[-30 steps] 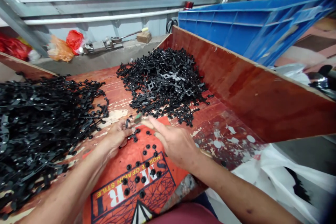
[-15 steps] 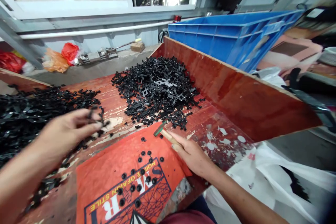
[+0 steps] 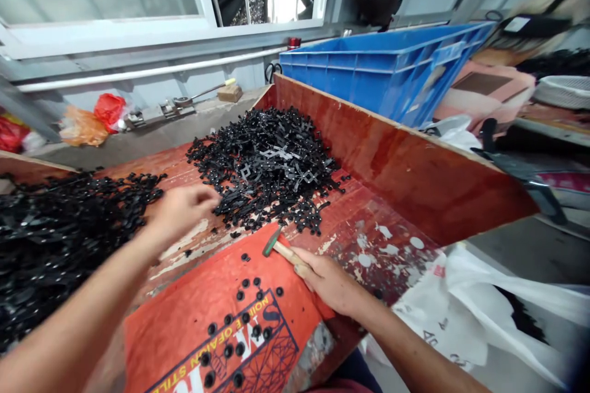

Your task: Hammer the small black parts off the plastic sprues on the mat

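Note:
My right hand [image 3: 329, 279] is wrapped round the wooden handle of a small hammer [image 3: 288, 252], whose green head rests over the far edge of a red printed sheet [image 3: 161, 313]. Several round black pieces [image 3: 229, 351] lie scattered on that sheet. My left hand [image 3: 187, 209] is over the bench at the near left side of a heap of black linked parts [image 3: 271, 166]. Its fingers are curled together and slightly blurred; whatever they hold is hidden. Beside the left forearm spreads a second, larger heap of black parts [image 3: 59, 239].
A red wooden board [image 3: 391, 153] walls the bench on the right, with a blue crate [image 3: 341, 67] behind it. White bags [image 3: 442, 319] hang at the lower right. Plastic bags [image 3: 85, 126], a metal tool [image 3: 161, 112] and a small block [image 3: 229, 93] line the back ledge.
My left hand has moved right, from the left heap toward the central one; black pieces showed at its fingers before. My right hand still grips the hammer. The view has shifted slightly.

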`<move>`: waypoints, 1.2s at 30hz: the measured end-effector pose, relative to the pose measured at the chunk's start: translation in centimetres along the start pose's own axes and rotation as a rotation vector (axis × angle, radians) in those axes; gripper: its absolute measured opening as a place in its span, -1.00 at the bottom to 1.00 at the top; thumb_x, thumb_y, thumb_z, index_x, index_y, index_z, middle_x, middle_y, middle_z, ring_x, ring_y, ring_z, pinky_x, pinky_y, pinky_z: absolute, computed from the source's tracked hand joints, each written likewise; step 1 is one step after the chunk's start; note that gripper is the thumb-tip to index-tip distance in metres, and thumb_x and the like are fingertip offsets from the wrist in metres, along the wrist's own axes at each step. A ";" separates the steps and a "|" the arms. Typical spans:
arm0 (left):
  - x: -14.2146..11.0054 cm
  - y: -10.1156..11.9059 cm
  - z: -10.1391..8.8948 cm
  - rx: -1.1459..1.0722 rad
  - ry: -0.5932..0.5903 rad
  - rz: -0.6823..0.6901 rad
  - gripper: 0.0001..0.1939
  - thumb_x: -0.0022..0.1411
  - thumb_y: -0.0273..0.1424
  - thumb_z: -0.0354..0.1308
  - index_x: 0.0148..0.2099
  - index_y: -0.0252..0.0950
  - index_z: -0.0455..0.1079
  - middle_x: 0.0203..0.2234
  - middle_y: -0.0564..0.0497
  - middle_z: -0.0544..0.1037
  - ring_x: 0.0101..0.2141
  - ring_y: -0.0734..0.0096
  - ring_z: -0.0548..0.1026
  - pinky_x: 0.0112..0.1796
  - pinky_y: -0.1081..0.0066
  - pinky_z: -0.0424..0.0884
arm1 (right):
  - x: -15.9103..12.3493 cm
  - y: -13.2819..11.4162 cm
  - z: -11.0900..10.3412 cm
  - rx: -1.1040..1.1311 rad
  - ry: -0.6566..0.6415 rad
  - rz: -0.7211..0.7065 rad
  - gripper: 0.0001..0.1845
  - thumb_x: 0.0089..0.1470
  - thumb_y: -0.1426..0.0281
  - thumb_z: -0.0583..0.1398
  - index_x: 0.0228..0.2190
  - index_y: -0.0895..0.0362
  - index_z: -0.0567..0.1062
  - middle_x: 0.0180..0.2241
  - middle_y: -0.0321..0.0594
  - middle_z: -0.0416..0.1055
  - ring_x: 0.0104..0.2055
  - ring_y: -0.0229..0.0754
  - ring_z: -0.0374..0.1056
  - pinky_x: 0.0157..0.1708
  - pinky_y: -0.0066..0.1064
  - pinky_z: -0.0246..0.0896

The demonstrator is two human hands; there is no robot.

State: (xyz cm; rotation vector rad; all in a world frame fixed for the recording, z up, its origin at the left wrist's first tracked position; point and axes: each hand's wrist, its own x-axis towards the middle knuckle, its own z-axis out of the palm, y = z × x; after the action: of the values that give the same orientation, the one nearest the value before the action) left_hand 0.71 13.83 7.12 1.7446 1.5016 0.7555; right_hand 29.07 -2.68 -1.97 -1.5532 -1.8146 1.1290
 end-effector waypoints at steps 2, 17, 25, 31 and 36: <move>1.4 -0.8 4.9 0.185 -0.102 0.066 -0.93 -0.09 -0.45 0.31 -0.45 -0.19 0.55 -0.50 0.03 0.58 -0.42 0.29 0.47 -0.34 0.41 0.30 | 0.1 -0.1 0.2 -0.025 0.032 -0.013 -0.54 0.30 0.35 0.04 0.18 -0.12 0.42 -0.07 -0.23 0.58 -0.08 -0.04 0.50 -0.07 -0.26 0.34; -0.5 -3.4 3.2 -0.515 0.084 -0.193 -0.62 -0.14 -0.23 0.43 -0.27 -0.29 0.46 -0.43 0.02 0.58 -0.44 0.43 0.49 -0.35 0.45 0.42 | 0.0 0.1 0.2 -0.007 0.049 -0.031 -0.51 0.25 0.35 0.07 0.18 -0.12 0.42 -0.07 -0.23 0.59 -0.12 -0.03 0.51 -0.12 -0.30 0.33; -4.4 -3.4 3.2 -0.922 0.056 -0.283 -0.70 0.01 -0.48 0.34 -0.20 -0.23 0.37 -0.46 0.10 0.54 -0.55 0.56 0.49 -0.53 0.59 0.43 | 0.7 1.8 1.0 0.074 0.011 -0.067 -0.57 0.28 0.31 0.05 0.13 -0.01 0.44 -0.10 -0.21 0.56 -0.14 -0.04 0.47 -0.17 -0.32 0.26; -9.0 -2.2 4.3 -1.026 -0.014 -0.367 -0.59 0.02 -0.56 0.33 -0.04 -0.25 0.43 -0.39 0.01 0.59 -0.53 0.50 0.53 -0.52 0.56 0.49 | 1.0 2.0 0.7 0.149 0.122 -0.046 -0.82 0.22 0.37 0.09 -0.25 0.12 0.49 -0.37 -0.29 0.44 -0.34 -0.19 0.32 -0.37 -0.41 0.13; -11.8 -1.5 5.9 -0.887 -0.076 -0.389 -0.62 0.03 -0.43 0.36 -0.06 -0.23 0.46 -0.46 0.09 0.52 -0.54 0.50 0.48 -0.51 0.50 0.46 | 0.7 -0.8 0.3 0.383 0.098 -0.086 -0.86 0.23 0.34 0.11 -0.24 0.12 0.45 -0.50 -0.38 0.32 -0.49 -0.30 0.21 -0.50 -0.47 0.07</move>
State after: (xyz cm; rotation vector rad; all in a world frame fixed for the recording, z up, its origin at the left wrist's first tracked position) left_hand 2.76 1.46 2.67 0.7844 1.1291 0.9338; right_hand 28.23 -2.10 -1.54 -1.2717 -1.4803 1.2496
